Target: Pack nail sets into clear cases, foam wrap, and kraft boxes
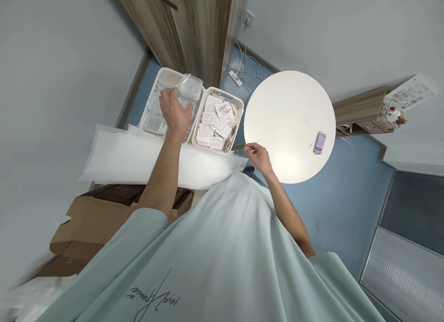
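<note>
My left hand (176, 113) reaches over the left white basket (147, 97), its thumb and fingers apart. Clear plastic packages (154, 123) fill that basket, and a clear plastic box (190, 87) sits at its far right corner. Whether the fingertips touch the packages I cannot tell. Beside it, a second white basket (238, 102) contains many small white printed cards (210, 118). Close to the near left rim of the round white table (287, 114), my right hand (258, 157) has its fingers curled toward the thumb. What they hold, if anything, does not show.
A blurred purple item (319, 143) lies on the table. White sheets (138, 157) stretch in front of the baskets, above an opened cardboard box (93, 220). A wooden cabinet (194, 35) stands behind. A power strip (235, 78) with cables lies on the floor.
</note>
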{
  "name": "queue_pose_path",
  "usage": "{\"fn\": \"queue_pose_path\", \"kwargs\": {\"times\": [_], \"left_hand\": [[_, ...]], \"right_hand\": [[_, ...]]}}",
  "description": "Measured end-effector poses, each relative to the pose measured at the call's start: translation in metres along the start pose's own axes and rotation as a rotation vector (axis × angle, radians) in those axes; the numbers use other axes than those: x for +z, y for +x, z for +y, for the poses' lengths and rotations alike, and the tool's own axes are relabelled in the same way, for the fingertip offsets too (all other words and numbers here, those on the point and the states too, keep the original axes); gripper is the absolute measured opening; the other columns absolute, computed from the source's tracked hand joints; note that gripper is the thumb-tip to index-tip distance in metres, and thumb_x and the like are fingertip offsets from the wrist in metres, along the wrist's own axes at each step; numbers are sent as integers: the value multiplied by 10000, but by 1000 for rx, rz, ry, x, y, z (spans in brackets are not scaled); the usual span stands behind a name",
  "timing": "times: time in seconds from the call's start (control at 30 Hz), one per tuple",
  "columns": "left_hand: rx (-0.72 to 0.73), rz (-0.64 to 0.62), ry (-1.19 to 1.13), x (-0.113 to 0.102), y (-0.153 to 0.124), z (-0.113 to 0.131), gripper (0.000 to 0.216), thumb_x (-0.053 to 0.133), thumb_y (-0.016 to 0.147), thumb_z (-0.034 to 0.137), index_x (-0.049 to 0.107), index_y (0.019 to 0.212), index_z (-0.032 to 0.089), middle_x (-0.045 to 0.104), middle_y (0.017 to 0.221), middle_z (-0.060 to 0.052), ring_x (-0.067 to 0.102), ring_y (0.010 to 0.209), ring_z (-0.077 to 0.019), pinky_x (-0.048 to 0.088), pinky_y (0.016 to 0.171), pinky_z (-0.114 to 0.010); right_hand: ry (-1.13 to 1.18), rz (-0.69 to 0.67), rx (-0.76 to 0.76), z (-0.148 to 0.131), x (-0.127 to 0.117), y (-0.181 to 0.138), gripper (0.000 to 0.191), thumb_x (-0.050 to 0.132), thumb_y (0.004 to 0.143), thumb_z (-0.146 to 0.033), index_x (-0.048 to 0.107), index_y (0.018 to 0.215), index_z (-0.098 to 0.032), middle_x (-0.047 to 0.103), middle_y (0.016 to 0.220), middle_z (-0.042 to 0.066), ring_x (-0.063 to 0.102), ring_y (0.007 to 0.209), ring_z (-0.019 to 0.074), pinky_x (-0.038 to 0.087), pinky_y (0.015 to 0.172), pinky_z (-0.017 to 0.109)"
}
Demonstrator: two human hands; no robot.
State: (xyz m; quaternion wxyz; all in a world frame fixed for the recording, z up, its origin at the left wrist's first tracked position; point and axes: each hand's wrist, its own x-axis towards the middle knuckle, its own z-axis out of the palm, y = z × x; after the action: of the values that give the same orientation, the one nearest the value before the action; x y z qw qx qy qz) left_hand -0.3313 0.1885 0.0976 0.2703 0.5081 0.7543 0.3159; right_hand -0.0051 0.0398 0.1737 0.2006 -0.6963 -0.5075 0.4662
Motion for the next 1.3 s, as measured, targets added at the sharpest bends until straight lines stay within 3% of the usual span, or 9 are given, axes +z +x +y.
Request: {"fn": "queue_pose_path", "kwargs": {"times": [0.13, 0.3, 0.47, 0.53, 0.67, 0.77, 0.87, 1.0, 1.3], "left_hand": [[14, -55, -12, 15, 37, 21, 993, 824, 978, 815, 564, 1547, 44, 528, 1751, -115, 372, 1699, -328, 211, 1399, -530], [-52, -101, 58, 31, 52, 31, 999, 872, 980, 744, 522, 1566, 15, 528, 1777, -119, 346, 1718, -327, 177, 1378, -532], [-32, -81, 5, 36, 58, 24, 1176, 815, 881, 918, 520, 1534, -15, 593, 1731, -115, 348, 1711, -343, 166, 1352, -549], [-18, -88, 5, 35, 59, 23, 1188, 857, 893, 859, 469, 1563, -41, 585, 1726, -128, 334, 1712, -341, 170, 1332, -553], [-2, -80, 13, 34, 46, 25, 1068, 989, 944, 526, 407, 1629, -51, 579, 1707, -150, 378, 1683, -326, 204, 1320, -554], [45, -34, -124, 40, 19, 26, 959, 1065, 840, 380, 552, 1600, 99, 637, 1648, -135, 456, 1652, -369, 290, 1388, -592], [126, -61, -280, 46, -24, 33, 854, 1048, 792, 407, 647, 1533, 269, 681, 1590, -120, 531, 1627, -413, 404, 1388, -613], [138, -160, -353, 47, -97, 60, 890, 986, 821, 491, 616, 1597, 261, 706, 1597, -146, 633, 1558, -387, 490, 1351, -580], [110, -462, -474, 57, -224, 129, 925, 916, 868, 632, 591, 1660, 281, 683, 1663, -145, 650, 1556, -396, 512, 1345, -584]], "right_hand": [[15, 42, 5, -1, -3, -4, 416, 679, 987, -601, 793, 1175, -248, 863, 1123, 71, 792, 942, 266, 648, 997, 480], [35, 75, 34, 0, -6, -12, 428, 667, 983, -613, 792, 1179, -254, 850, 1081, 57, 801, 896, 254, 653, 960, 461], [48, 80, 71, 3, -10, -21, 425, 667, 969, -622, 781, 1159, -259, 838, 1059, 51, 805, 881, 254, 652, 936, 460], [46, 73, 65, 4, -12, -23, 429, 666, 968, -629, 780, 1155, -260, 837, 1054, 52, 799, 885, 256, 650, 929, 460], [45, 48, 32, 5, -13, -22, 435, 672, 969, -635, 787, 1152, -257, 837, 1056, 53, 792, 891, 253, 649, 953, 466], [61, 25, 7, 3, -14, -16, 422, 692, 974, -632, 788, 1147, -259, 836, 1045, 46, 795, 891, 253, 651, 981, 479], [108, -5, -42, 1, -17, -8, 447, 712, 977, -645, 790, 1178, -253, 831, 1052, 48, 788, 893, 246, 658, 942, 457], [192, -57, -137, 1, -28, 2, 556, 763, 949, -696, 787, 1264, -239, 839, 1129, 68, 787, 932, 235, 665, 936, 429], [272, -201, -258, 24, -78, -3, 1004, 795, 889, -879, 550, 1686, -319, 644, 1695, 148, 699, 1477, 392, 670, 1126, 522]]}}
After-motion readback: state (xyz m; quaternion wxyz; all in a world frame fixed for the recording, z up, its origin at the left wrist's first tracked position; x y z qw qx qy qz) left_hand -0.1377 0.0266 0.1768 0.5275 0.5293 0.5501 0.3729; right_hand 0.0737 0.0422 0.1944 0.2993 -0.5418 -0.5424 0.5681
